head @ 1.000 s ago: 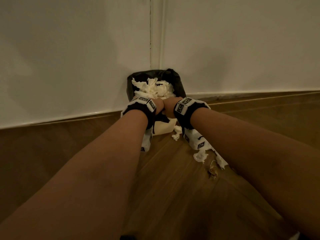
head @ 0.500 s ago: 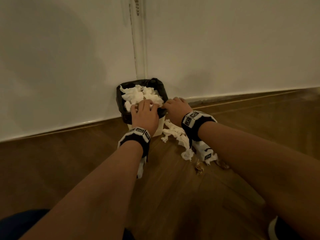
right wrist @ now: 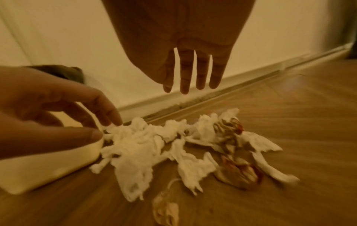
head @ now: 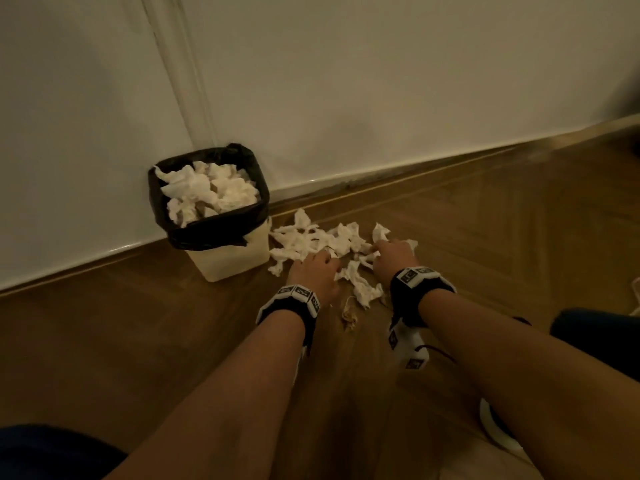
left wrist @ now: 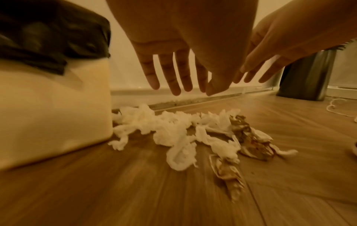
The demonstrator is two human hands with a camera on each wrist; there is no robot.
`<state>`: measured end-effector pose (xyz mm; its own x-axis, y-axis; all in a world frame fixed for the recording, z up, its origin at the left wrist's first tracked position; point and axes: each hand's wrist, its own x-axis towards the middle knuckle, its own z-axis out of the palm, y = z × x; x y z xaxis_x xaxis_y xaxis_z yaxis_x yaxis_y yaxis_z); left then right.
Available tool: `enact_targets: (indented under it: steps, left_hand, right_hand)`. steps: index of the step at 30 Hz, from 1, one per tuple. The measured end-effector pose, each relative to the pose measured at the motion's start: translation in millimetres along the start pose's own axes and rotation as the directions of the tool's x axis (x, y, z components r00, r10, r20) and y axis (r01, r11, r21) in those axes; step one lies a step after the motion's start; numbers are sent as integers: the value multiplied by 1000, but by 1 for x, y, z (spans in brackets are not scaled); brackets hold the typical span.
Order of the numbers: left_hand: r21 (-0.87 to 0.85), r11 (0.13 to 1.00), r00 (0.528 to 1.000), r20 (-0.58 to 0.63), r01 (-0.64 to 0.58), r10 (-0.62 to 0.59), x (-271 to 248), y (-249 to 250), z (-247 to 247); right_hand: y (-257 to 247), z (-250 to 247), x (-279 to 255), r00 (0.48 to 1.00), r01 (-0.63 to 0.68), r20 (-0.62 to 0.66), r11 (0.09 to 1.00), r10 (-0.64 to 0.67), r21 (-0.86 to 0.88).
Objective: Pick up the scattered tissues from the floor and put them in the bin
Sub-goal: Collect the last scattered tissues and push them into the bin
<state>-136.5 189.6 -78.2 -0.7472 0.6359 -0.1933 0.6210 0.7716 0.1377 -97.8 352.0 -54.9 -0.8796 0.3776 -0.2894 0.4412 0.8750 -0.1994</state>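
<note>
Left hand: left hand (head: pixel 313 273) is hovering with fingers spread, empty, over crumpled white tissues (head: pixel 322 239) on the wooden floor (head: pixel 485 237).
Right hand: right hand (head: pixel 393 256) likewise.
Bin: cream bin with black liner (head: pixel 211 233), holding tissues, is standing just beside the pile.
Writing: wristband markings unreadable.

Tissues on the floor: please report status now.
Both hands open, left hand and right hand over the tissues, nothing gripped. Bin nearly full. Brown stained scraps lie among them.
</note>
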Motion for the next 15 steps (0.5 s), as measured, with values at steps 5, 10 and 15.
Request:
enact_targets:
  steps: [5,10,15]
  left_hand:
    - [-48,999,992,125,-8,14,10,25,40]
    - [-29,999,978,204,-29,35,17,47,87]
    - [-19,996,972,214,-90,92,31,48,101]
  right_hand:
    - [37,30,2,991,-128,47,992,127,19]
    - [77,65,0,942,-334,60,940,331,71]
    - [93,79,-3,897,-440,93,890,431,120]
